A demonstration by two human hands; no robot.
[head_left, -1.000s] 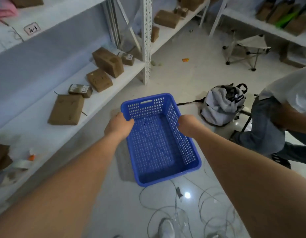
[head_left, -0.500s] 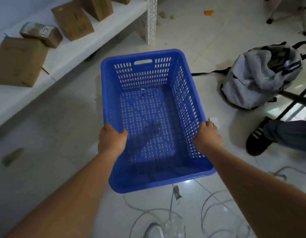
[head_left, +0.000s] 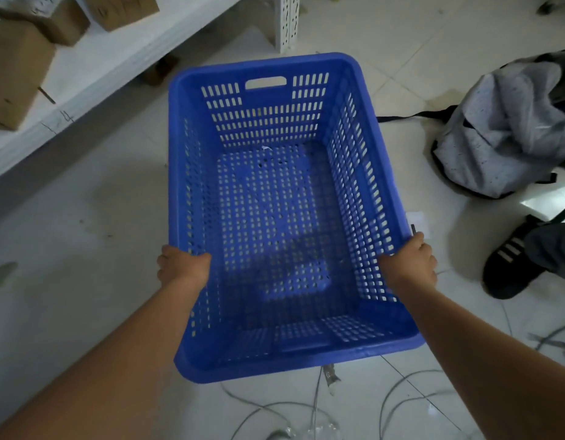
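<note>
1. Blue plastic crate (head_left: 265, 122), the biggest thing in view, was held over the tiled floor (head_left: 84, 249) and stretched lengthwise away from the person. Nothing lay inside except a tiny pale scrap near the far wall.
2. A white shelf (head_left: 122, 55) ran along the left with brown cardboard parcels (head_left: 14, 68) on it. Judging from that, the crate was in hand but no parcel had been loaded, so all the collecting was left to do.
3. A grey backpack (head_left: 503, 131) slumped on the floor to the right, apart from the crate. Another person's black shoe (head_left: 509, 268) sat below it.
4. The left hand (head_left: 183, 265) gripped the crate's left rim, its fingers curled round the edge.
5. The right hand (head_left: 408, 263) gripped the right rim the same way. Both hands held the crate towards its near end.
</note>
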